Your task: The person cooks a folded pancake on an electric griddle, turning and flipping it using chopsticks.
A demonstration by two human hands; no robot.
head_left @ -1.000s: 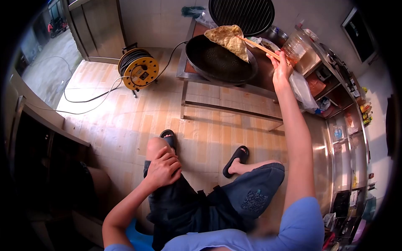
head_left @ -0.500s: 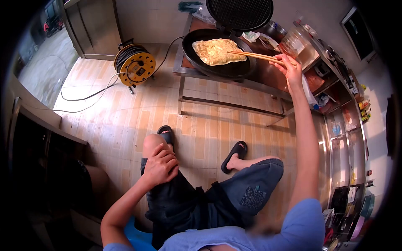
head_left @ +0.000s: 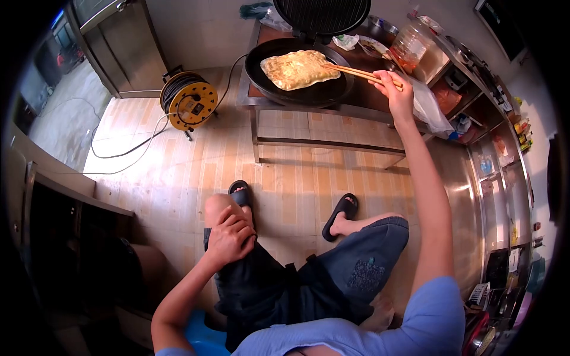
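A golden, roughly rectangular flatbread (head_left: 297, 69) lies flat in the round black pan (head_left: 276, 95). My right hand (head_left: 394, 92) is closed on a pair of wooden chopsticks (head_left: 359, 73), whose tips touch the flatbread's right edge. Behind the pan, its ridged black lid (head_left: 320, 15) stands raised. My left hand (head_left: 230, 238) rests on my left knee, with its fingers curved over it and nothing visible in them.
A metal-framed table (head_left: 326, 143) carries the pan, a plate (head_left: 373, 47) and a plastic container (head_left: 409, 44). Left of it stands a yellow cable reel (head_left: 193, 105) with cords on the floor. Shelves (head_left: 499, 184) line the right. Part of another person's leg (head_left: 151, 264) shows at left.
The flatbread was hanging folded from the chopsticks and now lies flat in the pan. My right hand has come down slightly. The left hand stays on the knee.
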